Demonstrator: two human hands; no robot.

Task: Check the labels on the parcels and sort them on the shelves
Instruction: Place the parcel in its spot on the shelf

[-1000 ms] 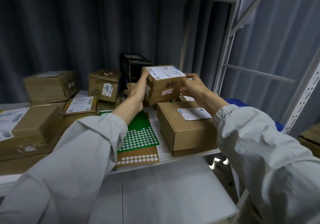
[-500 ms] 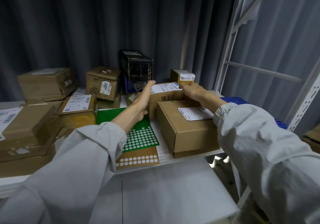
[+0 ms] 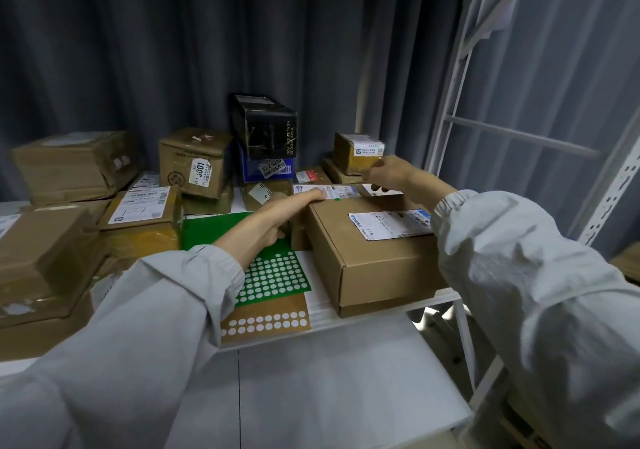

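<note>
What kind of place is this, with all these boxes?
Most likely a parcel sorting or storage room. Taped cardboard parcels bearing printed shipping labels crowd a white metal shelf, and a grey curtain hangs behind.

Long pale grey sleeves [image 3: 519, 275], crinkled light fabric, elasticated gathered cuffs [image 3: 446, 202]; hands bare, ungloved.

Green sheet [image 3: 221, 228]: rows of white dots; tan sheet [image 3: 265, 324] just in front of it, same white dots. Brown parcel [image 3: 374, 265] right of the green sheet, white label; black box [image 3: 265, 126] behind, atop blue box [image 3: 265, 169]. Sleeves [image 3: 519, 275] pale grey, curtain [image 3: 156, 50] dark grey-blue.
</note>
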